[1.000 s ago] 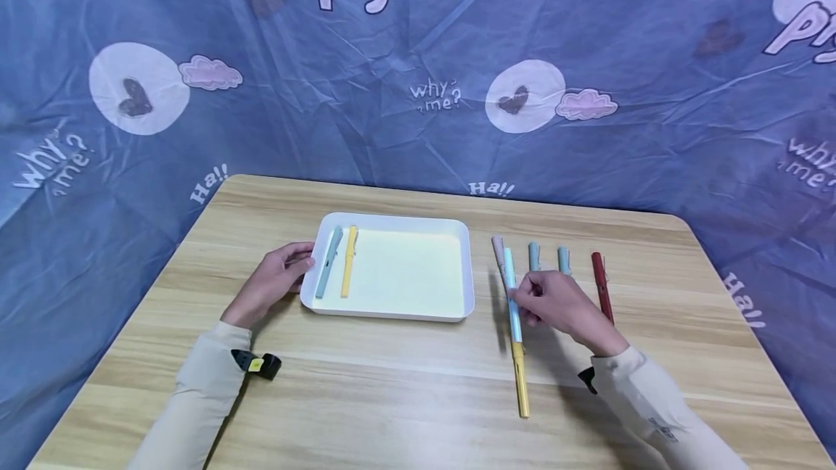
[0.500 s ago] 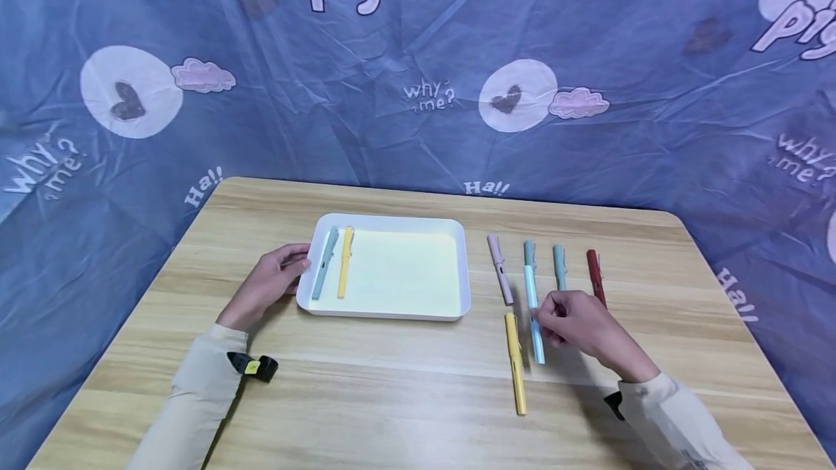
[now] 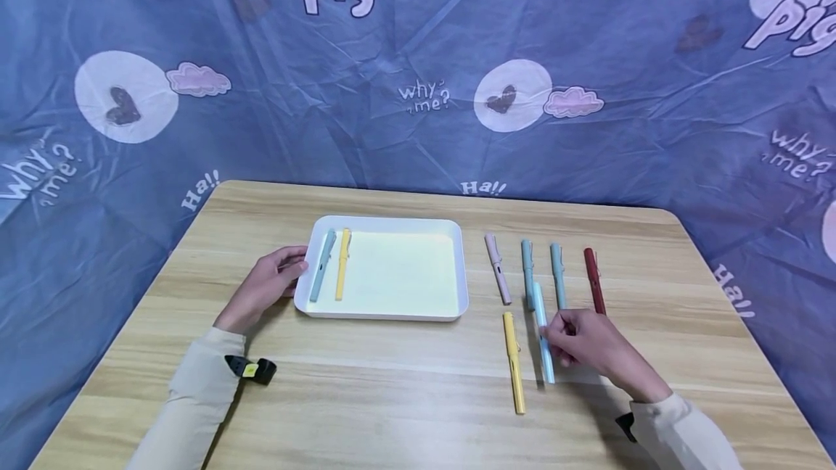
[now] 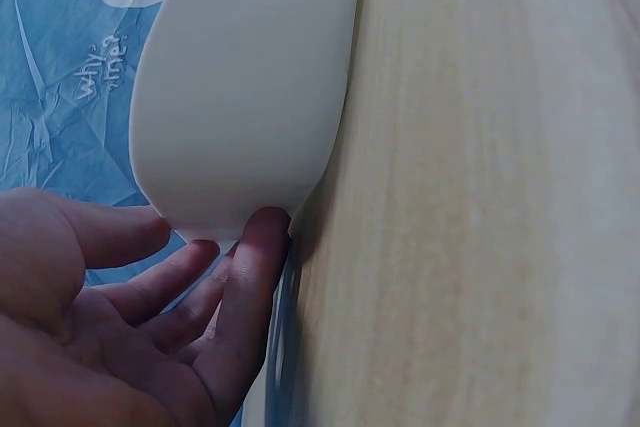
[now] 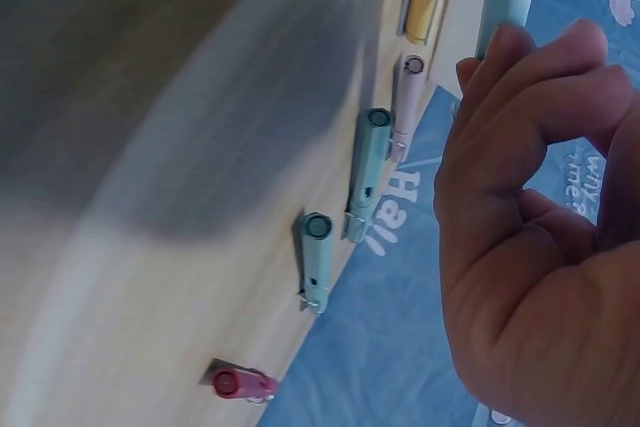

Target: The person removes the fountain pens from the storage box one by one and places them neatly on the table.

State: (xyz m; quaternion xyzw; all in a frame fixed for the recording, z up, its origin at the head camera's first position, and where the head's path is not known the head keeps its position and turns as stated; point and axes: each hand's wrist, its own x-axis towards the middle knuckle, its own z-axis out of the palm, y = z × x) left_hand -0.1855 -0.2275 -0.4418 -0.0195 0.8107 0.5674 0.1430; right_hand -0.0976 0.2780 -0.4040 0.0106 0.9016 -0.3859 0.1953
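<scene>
Your head camera looks forward and down from high up over the table (image 3: 405, 383) and the cloth (image 3: 392, 143). Tipped sideways, your left wrist camera looks from close up at your left hand (image 4: 140, 317) and the tray (image 4: 240, 87); the right one sits close to your right hand (image 5: 540, 207), facing the pens (image 5: 317, 262). All three see table and cloth.

Place: tabletop nook, room type unclear | Signs: wood-grain table (image 3: 392, 397), printed blue cloth (image 3: 418, 140)

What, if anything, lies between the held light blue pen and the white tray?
Between the light blue pen and the tray, the lilac pen and nearer yellow pen lie flat on the table; nothing upright shows.
</scene>
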